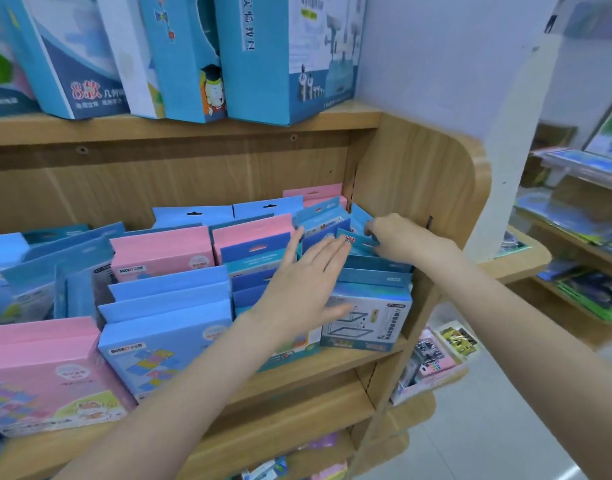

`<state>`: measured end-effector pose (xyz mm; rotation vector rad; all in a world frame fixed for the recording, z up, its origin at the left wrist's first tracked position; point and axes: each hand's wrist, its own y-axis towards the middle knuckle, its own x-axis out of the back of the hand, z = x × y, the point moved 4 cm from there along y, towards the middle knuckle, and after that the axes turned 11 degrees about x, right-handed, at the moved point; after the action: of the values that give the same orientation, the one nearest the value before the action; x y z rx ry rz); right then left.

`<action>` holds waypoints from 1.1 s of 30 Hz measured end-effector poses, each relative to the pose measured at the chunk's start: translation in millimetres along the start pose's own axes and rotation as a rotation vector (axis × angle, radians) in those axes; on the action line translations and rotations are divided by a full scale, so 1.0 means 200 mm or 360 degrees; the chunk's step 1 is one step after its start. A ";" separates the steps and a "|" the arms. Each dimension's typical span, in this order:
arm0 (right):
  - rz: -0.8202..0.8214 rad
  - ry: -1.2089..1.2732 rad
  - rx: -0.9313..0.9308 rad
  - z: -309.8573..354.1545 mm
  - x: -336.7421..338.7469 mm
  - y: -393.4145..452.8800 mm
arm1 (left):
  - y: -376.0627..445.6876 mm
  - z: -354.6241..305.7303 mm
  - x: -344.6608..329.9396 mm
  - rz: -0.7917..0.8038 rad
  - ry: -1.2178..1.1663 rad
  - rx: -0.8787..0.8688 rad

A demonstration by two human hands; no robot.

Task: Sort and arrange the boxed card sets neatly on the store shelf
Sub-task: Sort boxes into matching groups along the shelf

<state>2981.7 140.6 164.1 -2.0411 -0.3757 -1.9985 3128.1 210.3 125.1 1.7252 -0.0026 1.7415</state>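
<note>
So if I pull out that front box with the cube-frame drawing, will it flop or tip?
The cube-frame box looks like rigid cardboard, so probably stiff, not floppy. It is thin and leans on the row behind, so it may tip forward. Its glossy face could be slippery.

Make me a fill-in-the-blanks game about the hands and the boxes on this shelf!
1. The right hand pinches a small ____ box at the shelf's right end.
2. The left hand lies over the boxes with its fingers ____.
3. The big box at the front left is ____.
4. The shelf is made of ____.

Missing words: blue; straight; pink; wood
</note>
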 end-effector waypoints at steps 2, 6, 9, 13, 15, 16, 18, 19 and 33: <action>0.0059 -0.0092 0.0006 0.01 0.01 0.05 | 0.03 -0.01 -0.04 0.0059 -0.0025 -0.0078; -0.0347 -0.0170 0.0150 0.04 0.16 0.03 | 0.03 0.00 -0.05 -0.0059 0.0050 -0.0048; -0.0828 -0.0263 0.0279 0.06 0.35 -0.04 | 0.00 -0.01 -0.06 -0.0154 0.0022 0.0095; -0.0975 -0.0254 0.0369 0.05 0.45 -0.07 | -0.01 -0.03 -0.06 -0.0188 0.0103 0.0269; -0.1048 -0.0233 0.0376 0.03 0.45 -0.08 | -0.01 -0.03 -0.06 -0.0187 0.0170 0.0325; -0.1108 -0.0224 0.0371 0.02 0.47 -0.09 | -0.01 -0.03 -0.06 -0.0194 0.0199 0.0355; -0.1242 -0.0207 0.0363 0.01 0.50 -0.14 | -0.01 -0.02 -0.06 -0.0195 0.0230 0.0409; -0.1312 -0.0186 0.0356 0.00 0.52 -0.16 | 0.00 -0.02 -0.06 -0.0189 0.0236 0.0432; -0.1070 0.0299 0.0926 0.34 0.56 -0.37 | -0.60 0.27 0.19 -0.0462 0.0042 0.0875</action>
<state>3020.9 235.1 275.1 -1.4472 -1.5519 -2.0296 3233.9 296.1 111.7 1.9541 0.7638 1.6356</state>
